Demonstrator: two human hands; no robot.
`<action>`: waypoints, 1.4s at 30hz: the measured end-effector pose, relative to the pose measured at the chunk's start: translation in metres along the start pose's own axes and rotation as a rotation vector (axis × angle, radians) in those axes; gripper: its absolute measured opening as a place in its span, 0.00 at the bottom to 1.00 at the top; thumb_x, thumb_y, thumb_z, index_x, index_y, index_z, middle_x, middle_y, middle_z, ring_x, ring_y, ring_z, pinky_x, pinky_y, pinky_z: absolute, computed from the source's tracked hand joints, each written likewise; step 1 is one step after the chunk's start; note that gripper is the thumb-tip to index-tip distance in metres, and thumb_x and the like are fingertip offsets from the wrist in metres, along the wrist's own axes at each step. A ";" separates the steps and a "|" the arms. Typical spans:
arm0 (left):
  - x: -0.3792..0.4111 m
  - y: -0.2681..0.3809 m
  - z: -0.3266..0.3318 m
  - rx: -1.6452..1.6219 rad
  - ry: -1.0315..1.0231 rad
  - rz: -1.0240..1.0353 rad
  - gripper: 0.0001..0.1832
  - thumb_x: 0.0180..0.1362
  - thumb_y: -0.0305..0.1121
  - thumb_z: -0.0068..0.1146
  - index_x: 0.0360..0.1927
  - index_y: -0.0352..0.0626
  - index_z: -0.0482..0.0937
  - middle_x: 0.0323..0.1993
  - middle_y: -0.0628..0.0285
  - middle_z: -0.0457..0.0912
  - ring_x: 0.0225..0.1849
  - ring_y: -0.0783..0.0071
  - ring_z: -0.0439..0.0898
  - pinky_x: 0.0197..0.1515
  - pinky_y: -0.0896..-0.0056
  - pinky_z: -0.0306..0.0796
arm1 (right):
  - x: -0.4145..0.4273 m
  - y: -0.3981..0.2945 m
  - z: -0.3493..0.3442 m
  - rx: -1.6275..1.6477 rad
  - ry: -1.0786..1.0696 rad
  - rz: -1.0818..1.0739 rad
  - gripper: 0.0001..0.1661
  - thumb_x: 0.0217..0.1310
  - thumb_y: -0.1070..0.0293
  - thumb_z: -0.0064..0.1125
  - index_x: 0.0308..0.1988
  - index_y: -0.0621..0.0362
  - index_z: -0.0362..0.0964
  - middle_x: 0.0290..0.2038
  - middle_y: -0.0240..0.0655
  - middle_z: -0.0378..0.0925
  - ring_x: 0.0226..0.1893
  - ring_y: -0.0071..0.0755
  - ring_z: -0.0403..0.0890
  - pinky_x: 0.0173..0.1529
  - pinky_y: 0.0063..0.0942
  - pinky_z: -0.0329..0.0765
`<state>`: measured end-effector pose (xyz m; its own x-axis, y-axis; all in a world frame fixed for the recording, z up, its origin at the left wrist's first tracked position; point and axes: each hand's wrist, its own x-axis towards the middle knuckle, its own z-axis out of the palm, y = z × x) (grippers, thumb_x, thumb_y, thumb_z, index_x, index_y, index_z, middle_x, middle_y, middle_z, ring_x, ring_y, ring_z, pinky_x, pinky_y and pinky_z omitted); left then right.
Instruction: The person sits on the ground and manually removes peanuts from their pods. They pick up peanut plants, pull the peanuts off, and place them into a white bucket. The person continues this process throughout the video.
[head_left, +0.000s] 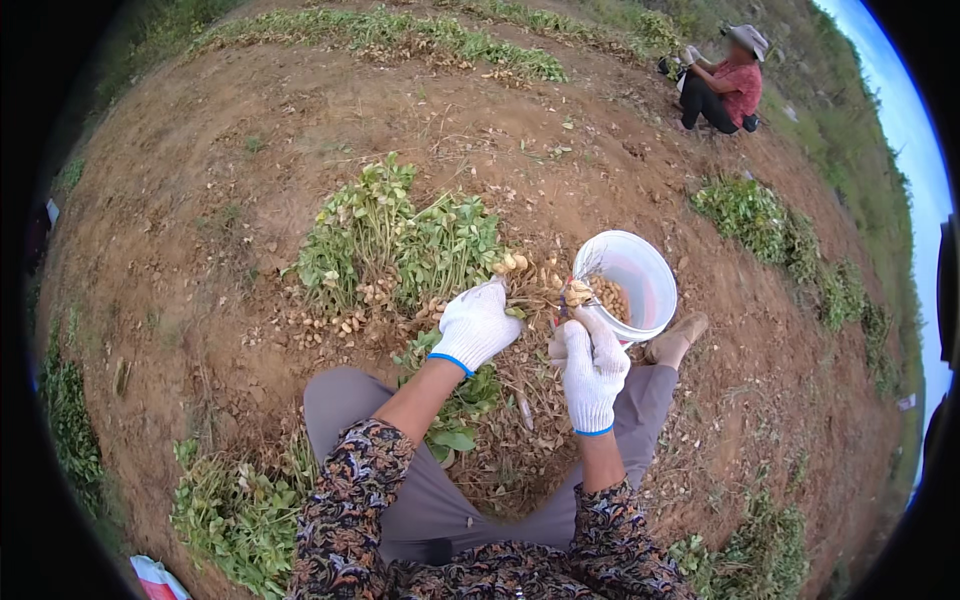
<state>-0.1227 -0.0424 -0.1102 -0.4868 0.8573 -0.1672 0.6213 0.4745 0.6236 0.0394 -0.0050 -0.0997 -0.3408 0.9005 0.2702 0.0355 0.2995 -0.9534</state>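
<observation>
My left hand (480, 322), in a white knitted glove with a blue cuff, is closed around the stems of a peanut plant (459, 401). Leaves trail below it between my legs, while roots bearing peanuts (510, 263) stick out past the fingers. At the near rim of a white plastic bucket (658, 307), my gloved right hand (596, 375) has its fingers closed on peanut pods (577, 292). The palm side hides part of that grip. Loose peanuts (611, 296) cover part of the bucket's bottom.
Beyond my left hand lies a heap of pulled peanut plants (397, 240), pods toward me. More plants lie at lower left (240, 517), lower right (750, 555) and along the right (780, 232). A person (724, 82) in a hat sits farther off. My shoe (679, 337) is beside the bucket.
</observation>
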 end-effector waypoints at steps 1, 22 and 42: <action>0.000 0.000 0.001 -0.011 -0.004 0.026 0.24 0.49 0.42 0.60 0.49 0.41 0.77 0.47 0.48 0.81 0.52 0.53 0.79 0.56 0.57 0.72 | -0.003 -0.005 0.000 0.110 0.028 0.097 0.14 0.68 0.70 0.54 0.48 0.67 0.75 0.27 0.35 0.79 0.22 0.24 0.80 0.24 0.21 0.76; 0.003 -0.029 0.008 0.247 0.512 0.248 0.36 0.37 0.34 0.64 0.55 0.38 0.72 0.43 0.55 0.74 0.45 0.56 0.77 0.47 0.62 0.74 | 0.059 -0.041 -0.024 0.150 -0.168 0.524 0.22 0.64 0.50 0.58 0.41 0.59 0.73 0.22 0.28 0.72 0.12 0.19 0.70 0.13 0.18 0.66; -0.003 -0.005 -0.002 0.262 0.065 0.047 0.31 0.44 0.41 0.61 0.53 0.37 0.73 0.51 0.53 0.78 0.55 0.60 0.77 0.54 0.66 0.74 | 0.034 0.007 -0.005 0.670 -0.160 0.679 0.05 0.63 0.70 0.49 0.36 0.59 0.66 0.24 0.42 0.76 0.15 0.33 0.77 0.12 0.21 0.70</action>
<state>-0.1256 -0.0481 -0.1114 -0.4867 0.8692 -0.0876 0.7778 0.4768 0.4094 0.0327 0.0292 -0.0964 -0.5705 0.7473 -0.3408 -0.2543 -0.5552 -0.7919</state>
